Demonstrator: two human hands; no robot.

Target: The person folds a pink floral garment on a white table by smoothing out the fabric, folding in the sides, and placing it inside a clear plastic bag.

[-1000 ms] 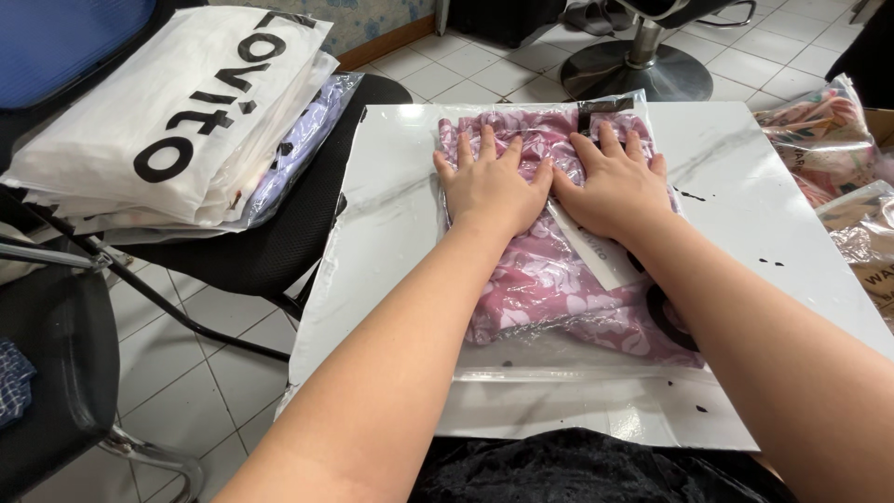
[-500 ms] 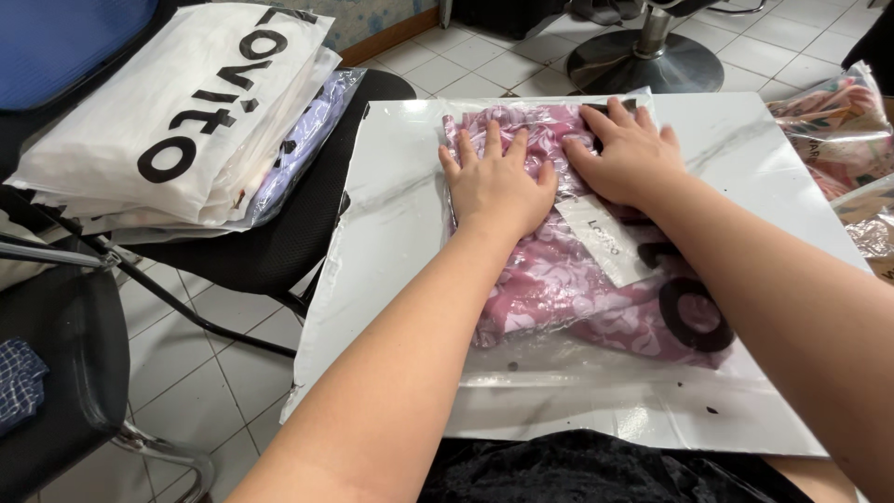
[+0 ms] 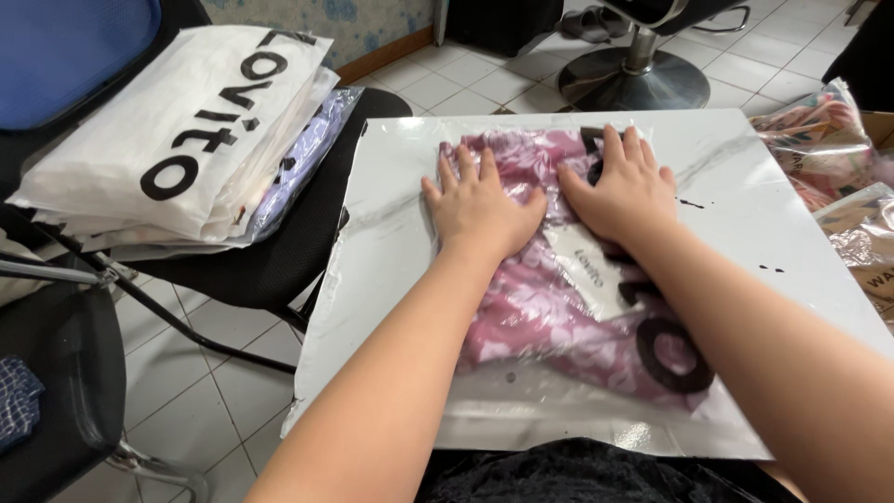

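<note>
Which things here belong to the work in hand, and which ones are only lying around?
In use:
left hand and right hand, both flat on the bagged pink garment
white board under it

Lying about:
stack of white bags on the black chair
bagged garments at right
chair base

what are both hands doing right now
Left hand: open, flat on the bagged pink garment.
Right hand: open, flat on the same bag.

- Two bare hands: left hand (image 3: 482,207), right hand (image 3: 624,191).
- One clear plastic bag of folded pink floral cloth (image 3: 559,326).
- One white marbled desk (image 3: 391,214).
- One stack of white printed mailer bags (image 3: 177,140).
- Two black chairs (image 3: 270,251).
</note>
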